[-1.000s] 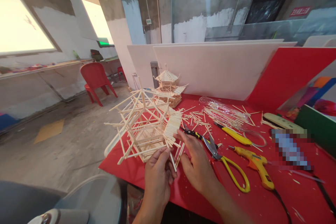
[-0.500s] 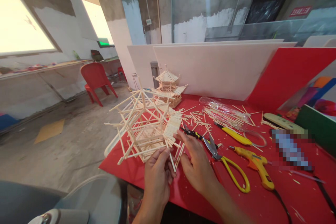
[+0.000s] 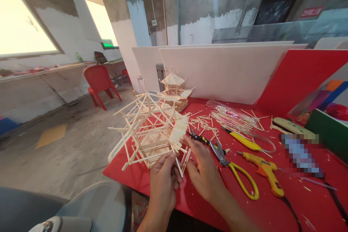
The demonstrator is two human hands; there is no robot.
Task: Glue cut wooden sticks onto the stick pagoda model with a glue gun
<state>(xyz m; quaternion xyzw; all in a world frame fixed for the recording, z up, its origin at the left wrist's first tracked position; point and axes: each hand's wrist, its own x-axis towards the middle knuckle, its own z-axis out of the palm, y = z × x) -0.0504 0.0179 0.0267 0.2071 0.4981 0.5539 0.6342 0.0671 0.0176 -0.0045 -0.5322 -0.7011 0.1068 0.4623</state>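
A pavilion model built from thin wooden sticks (image 3: 152,149) stands at the near left of the table, its roof mostly open framework. On its right side, a slatted roof panel (image 3: 178,130) of sticks laid side by side slopes down. My left hand (image 3: 164,179) is closed with thumb and fingers pinched on the model's front lower edge. Beside it, my right hand (image 3: 203,166) is open, thumb and fingers apart; its fingertips are at the lower right edge of the slatted panel. Whether they press on it I cannot tell.
Behind stands a second stick pavilion (image 3: 174,87). To the right lie cut sticks (image 3: 203,122), a bag of sticks (image 3: 233,117), a yellow utility knife (image 3: 244,140), yellow-handled shears (image 3: 236,174) and a glue gun (image 3: 265,168) with a cord. White boards (image 3: 225,74) line the table's back.
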